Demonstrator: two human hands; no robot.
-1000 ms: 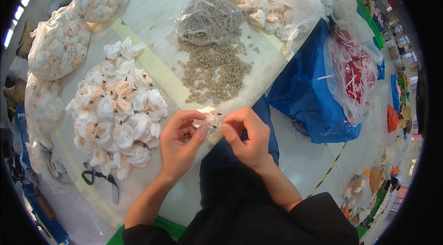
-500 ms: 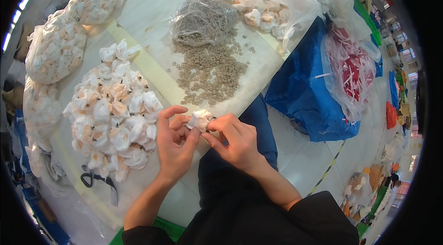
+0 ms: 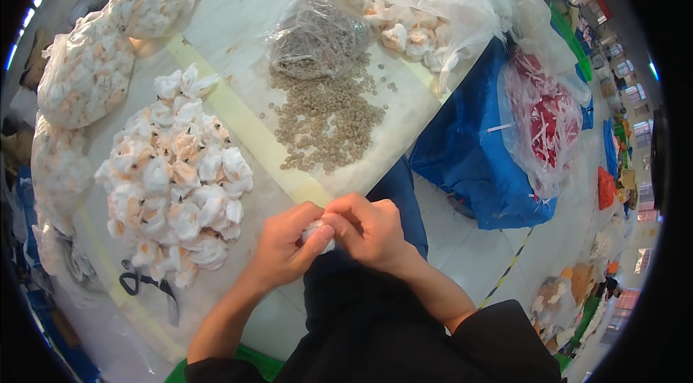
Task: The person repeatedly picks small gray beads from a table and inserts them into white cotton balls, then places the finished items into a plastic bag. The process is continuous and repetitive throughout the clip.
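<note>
A white artificial flower head (image 3: 318,236) sits between my hands just off the table's near edge, mostly covered by fingers. My left hand (image 3: 288,244) is closed round it, thumb laid across the petals. Pressed up against it from the other side, my right hand (image 3: 371,233) pinches at the flower with thumb and forefinger; exactly what its fingertips grip is hidden. Beyond my hands lies a spread of small grey-brown rings (image 3: 328,127). To the left is a large heap of white and peach flower heads (image 3: 180,173).
A clear bag of rings (image 3: 317,40) and an open plastic bag of flowers (image 3: 415,33) lie farther back. Filled bags (image 3: 86,72) line the left side, near black-handled scissors (image 3: 137,283). At right stands a blue-covered container (image 3: 462,141) with a bag of red pieces (image 3: 547,112).
Both hands have drawn closer to my body and tightened together. The flower head, plainly visible before, is now mostly enclosed by the fingers.
</note>
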